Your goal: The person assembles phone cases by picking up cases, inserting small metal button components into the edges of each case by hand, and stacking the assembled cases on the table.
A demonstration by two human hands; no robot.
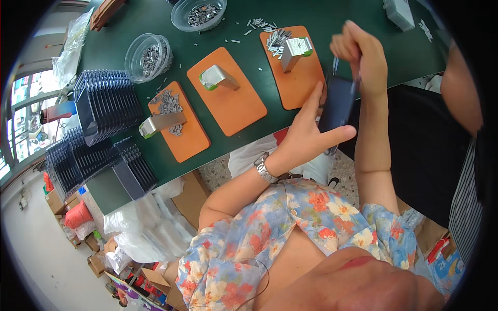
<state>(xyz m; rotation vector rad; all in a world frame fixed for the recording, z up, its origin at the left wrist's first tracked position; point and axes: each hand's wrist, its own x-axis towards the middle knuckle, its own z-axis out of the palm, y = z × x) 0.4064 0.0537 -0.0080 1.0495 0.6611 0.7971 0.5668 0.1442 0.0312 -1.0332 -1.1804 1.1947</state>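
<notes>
My left hand [302, 136], with a metal watch at the wrist, grips a dark blue plastic tray [338, 103] by its side, thumb stretched across the near end. The tray is tilted over the table's front edge. My right hand [367, 58] is at the tray's far end, its fingers curled and slightly blurred; what they pinch is too small to make out. Just left of the tray lies an orange board [298, 92] bearing a silver metal block [295, 49] with a green end and a heap of small grey metal pieces [277, 42].
Two more orange boards [236, 111] [189, 147] with metal blocks lie leftward on the green table [238, 31]. Clear tubs [136, 67] [179, 23] hold small metal pieces. Stacked dark trays [106, 106] fill the left end. Another person's arm [461, 93] is at far right.
</notes>
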